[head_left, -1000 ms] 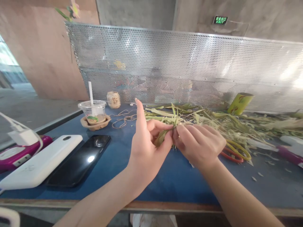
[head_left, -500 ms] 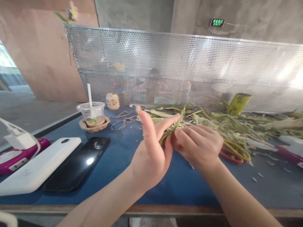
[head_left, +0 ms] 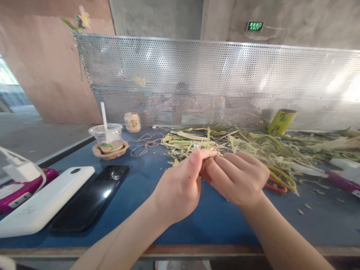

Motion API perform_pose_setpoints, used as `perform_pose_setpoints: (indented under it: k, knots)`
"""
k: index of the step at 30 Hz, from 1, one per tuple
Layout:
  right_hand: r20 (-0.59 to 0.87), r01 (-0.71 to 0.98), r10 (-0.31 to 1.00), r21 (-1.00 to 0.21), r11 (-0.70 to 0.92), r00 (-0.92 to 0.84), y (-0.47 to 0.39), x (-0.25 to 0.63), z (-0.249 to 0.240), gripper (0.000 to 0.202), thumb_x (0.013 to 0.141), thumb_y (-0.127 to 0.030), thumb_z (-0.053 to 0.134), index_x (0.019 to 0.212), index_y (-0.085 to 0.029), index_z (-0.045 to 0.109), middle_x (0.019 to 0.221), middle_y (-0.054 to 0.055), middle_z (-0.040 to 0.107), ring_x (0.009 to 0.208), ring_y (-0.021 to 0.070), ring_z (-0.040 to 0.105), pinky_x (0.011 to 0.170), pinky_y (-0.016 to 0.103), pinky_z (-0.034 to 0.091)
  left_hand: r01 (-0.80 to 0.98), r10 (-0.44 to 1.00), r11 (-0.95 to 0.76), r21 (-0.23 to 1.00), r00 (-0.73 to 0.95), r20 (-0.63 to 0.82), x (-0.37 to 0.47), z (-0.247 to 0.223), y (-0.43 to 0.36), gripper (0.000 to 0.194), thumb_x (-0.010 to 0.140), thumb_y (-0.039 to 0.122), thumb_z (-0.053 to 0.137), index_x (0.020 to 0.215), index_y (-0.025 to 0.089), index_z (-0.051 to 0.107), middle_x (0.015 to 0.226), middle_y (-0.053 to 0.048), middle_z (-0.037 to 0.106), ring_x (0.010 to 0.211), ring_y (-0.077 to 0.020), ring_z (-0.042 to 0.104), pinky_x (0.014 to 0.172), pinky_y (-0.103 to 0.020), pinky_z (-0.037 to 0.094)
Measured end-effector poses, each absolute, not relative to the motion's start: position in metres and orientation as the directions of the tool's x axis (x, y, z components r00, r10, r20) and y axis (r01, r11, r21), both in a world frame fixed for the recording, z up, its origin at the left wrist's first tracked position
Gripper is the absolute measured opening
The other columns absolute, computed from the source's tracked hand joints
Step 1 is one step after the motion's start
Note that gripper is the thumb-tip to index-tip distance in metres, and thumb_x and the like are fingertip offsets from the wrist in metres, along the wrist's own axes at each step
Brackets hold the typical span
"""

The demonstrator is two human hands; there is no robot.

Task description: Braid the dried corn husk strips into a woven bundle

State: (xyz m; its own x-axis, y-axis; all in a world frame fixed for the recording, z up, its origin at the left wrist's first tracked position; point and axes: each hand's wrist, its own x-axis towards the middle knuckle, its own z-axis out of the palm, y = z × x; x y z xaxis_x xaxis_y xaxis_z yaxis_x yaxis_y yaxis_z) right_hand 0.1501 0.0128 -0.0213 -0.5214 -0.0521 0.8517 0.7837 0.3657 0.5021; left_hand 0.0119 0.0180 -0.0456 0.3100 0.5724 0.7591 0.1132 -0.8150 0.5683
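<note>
My left hand (head_left: pixel 180 183) is closed, its thumb folded over toward the index finger, and it meets my right hand above the table. My right hand (head_left: pixel 237 176) is curled with the fingers bent inward, knuckles up. Between them is a green leaf strip, mostly hidden by the fingers now. Just beyond the hands lies a heap of pale green leaf strips and shreds (head_left: pixel 185 139). Beside my right wrist are a yellow loop (head_left: pixel 284 180) and an orange loop (head_left: pixel 277 186), partly covered by the hand.
On the blue table (head_left: pixel 135 210), a black phone (head_left: pixel 92 198) and a white power bank (head_left: pixel 47 202) lie left. Behind them are a lidded plastic cup (head_left: pixel 108 137), twine (head_left: pixel 146 144) and a woven jar (head_left: pixel 132 122). A yellow-green cylinder (head_left: pixel 282 122) stands before the perforated metal screen (head_left: pixel 174 75).
My left thumb and fingers, stretched out before, have folded in. The green leaf that stuck up between my hands is now mostly out of sight. My right hand stays nearly in place.
</note>
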Motion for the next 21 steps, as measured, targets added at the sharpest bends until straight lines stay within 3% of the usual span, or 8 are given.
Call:
perform_pose_setpoints:
  k: [4,7,9,11,14,21]
  knots:
    - [0.865,0.793,-0.066,0.484,0.37,-0.497,0.012,0.149,-0.022,0.017,0.073,-0.012,0.055,0.058,-0.017,0.051,0.042,-0.006,0.043,0.042,0.0078,0.029,0.043,0.026,0.02,0.244,0.468,-0.882,0.402,0.372,0.802,0.006,-0.048,0.021,0.06,0.082,0.005,0.034,0.137,0.024,0.019,0.119,-0.012,0.055,0.099,-0.0244,0.058,0.079,-0.041,0.051]
    - [0.866,0.802,-0.053,0.481,0.354,-0.496,0.011,0.149,-0.022,0.015,0.074,-0.012,0.052,0.06,-0.016,0.052,0.042,-0.006,0.045,0.042,0.0078,0.031,0.043,0.025,0.021,0.172,0.38,-0.925,0.34,0.355,0.854,0.004,-0.044,0.016,0.083,0.079,0.003,0.04,0.139,0.027,-0.012,0.117,-0.013,0.051,0.089,-0.0208,0.06,0.074,-0.039,0.053]
    - [0.859,0.799,-0.044,0.492,0.346,-0.51,0.009,0.149,-0.022,0.015,0.075,-0.013,0.051,0.061,-0.016,0.054,0.042,-0.005,0.047,0.041,0.0079,0.032,0.043,0.026,0.022,0.129,0.33,-0.944,0.304,0.327,0.886,0.005,-0.042,0.012,0.09,0.08,0.004,0.043,0.136,0.029,-0.022,0.115,-0.013,0.05,0.084,-0.0185,0.06,0.071,-0.037,0.053]
    - [0.843,0.782,-0.051,0.518,0.347,-0.535,0.008,0.149,-0.021,0.013,0.076,-0.014,0.051,0.064,-0.015,0.056,0.043,-0.004,0.05,0.041,0.0079,0.034,0.043,0.026,0.023,0.12,0.372,-0.928,0.352,0.261,0.891,0.006,-0.04,0.01,0.087,0.082,0.005,0.042,0.137,0.03,-0.022,0.107,-0.009,0.055,0.081,-0.0165,0.06,0.069,-0.034,0.053]
    - [0.825,0.764,-0.068,0.548,0.34,-0.561,0.008,0.149,-0.022,0.008,0.074,-0.013,0.054,0.069,-0.012,0.06,0.045,-0.004,0.053,0.042,0.008,0.039,0.044,0.026,0.025,0.089,0.525,-0.851,0.518,0.132,0.841,0.01,-0.037,0.007,0.082,0.086,0.006,0.04,0.137,0.029,-0.02,0.09,-0.004,0.062,0.071,-0.0128,0.06,0.065,-0.029,0.053]
    - [0.824,0.765,-0.072,0.551,0.334,-0.562,0.011,0.151,-0.024,0.005,0.073,-0.014,0.058,0.073,-0.011,0.062,0.044,-0.004,0.053,0.043,0.0077,0.039,0.043,0.026,0.026,0.007,0.693,-0.72,0.694,0.06,0.718,0.009,-0.026,0.004,0.085,0.084,0.011,0.048,0.138,0.027,-0.017,0.084,-0.002,0.065,0.051,-0.0089,0.054,0.045,-0.021,0.047]
